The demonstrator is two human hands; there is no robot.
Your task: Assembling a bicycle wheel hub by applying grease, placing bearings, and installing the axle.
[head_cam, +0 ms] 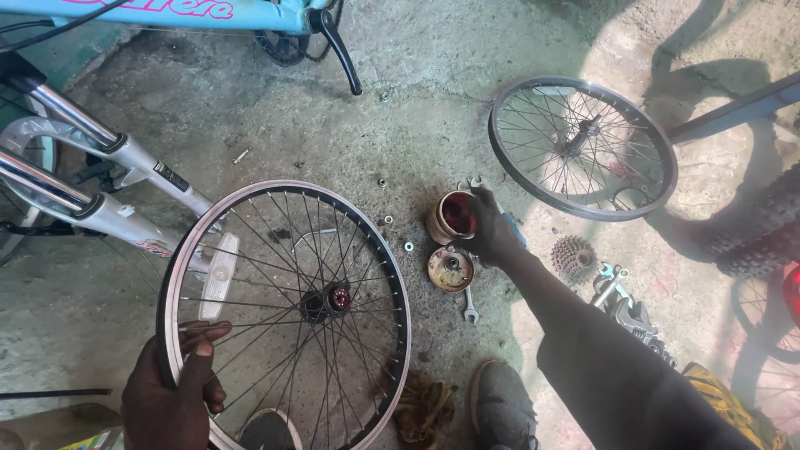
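Rough concrete floor [275, 125], left hand [171, 392] gripping spoked wheel rim [287, 312], right hand [492, 233] fingers spread on round rusty tin [454, 215]

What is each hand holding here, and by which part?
The left hand holds the spoked bicycle wheel by its rim, at the lower left edge. The right hand reaches to the rusty tin on the floor; a closed grip there cannot be told.

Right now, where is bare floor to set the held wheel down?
Bare concrete lies between the blue frame and the held wheel. Crowded: around the tin, lid, cassette and second wheel.
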